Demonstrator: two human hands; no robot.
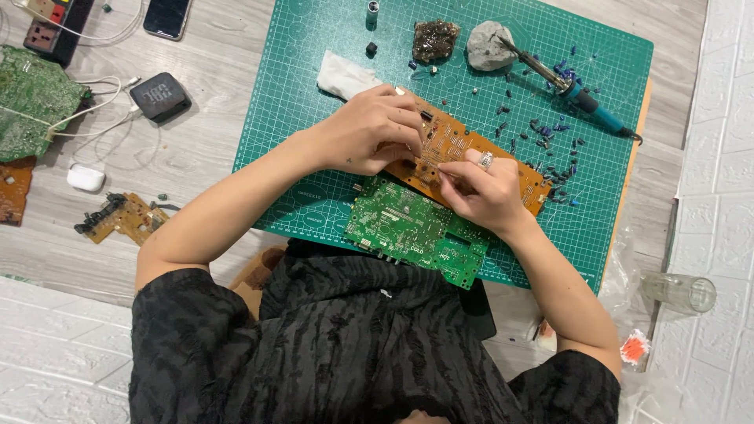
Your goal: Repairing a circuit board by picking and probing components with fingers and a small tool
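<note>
Both hands worked on an orange board (463, 153) lying aslant on the green mat (298, 118). The left hand (369, 133) lay over the board's upper end, its fingers curled down and gripping that end. The right hand (483, 192), a ring on one finger, pressed its pinched fingers (455, 174) against the board's middle; whether they held anything small I could not tell. A green board (408, 228) lay just beside it, nearer the body. A soldering iron (573, 90) rested at the mat's far right among scattered blue parts (550, 149). A white cloth (344, 76) lay near the left hand.
</note>
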